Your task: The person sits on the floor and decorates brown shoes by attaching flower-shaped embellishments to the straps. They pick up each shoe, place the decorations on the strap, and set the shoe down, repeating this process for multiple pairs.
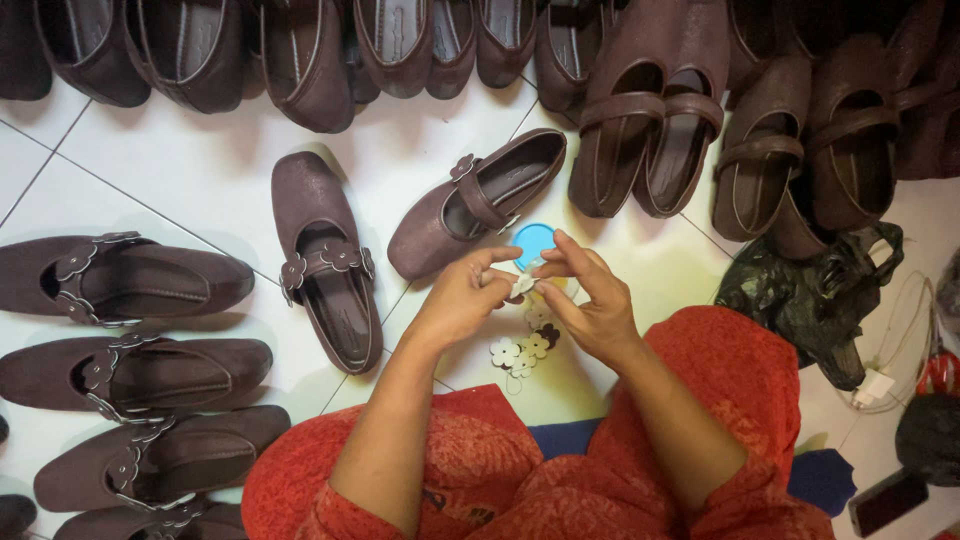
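Hands pinching small pale flower-shaped trim piece (524,284) together over floor: left hand (462,300), right hand (592,300). More flower trims (520,352) loose on white tile floor (200,180) beneath. Blue round lid or tub (533,241) just beyond fingers, contents hidden. Brown strap shoes (478,200) farther out.

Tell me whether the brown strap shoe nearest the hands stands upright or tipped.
Tipped: the brown strap shoe lies on its side, opening facing the camera, sole edge on the white tile floor.

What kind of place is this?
Probably a small home shoe workshop: rows of brown strap shoes on a tiled floor, and hands working a small flower trim.
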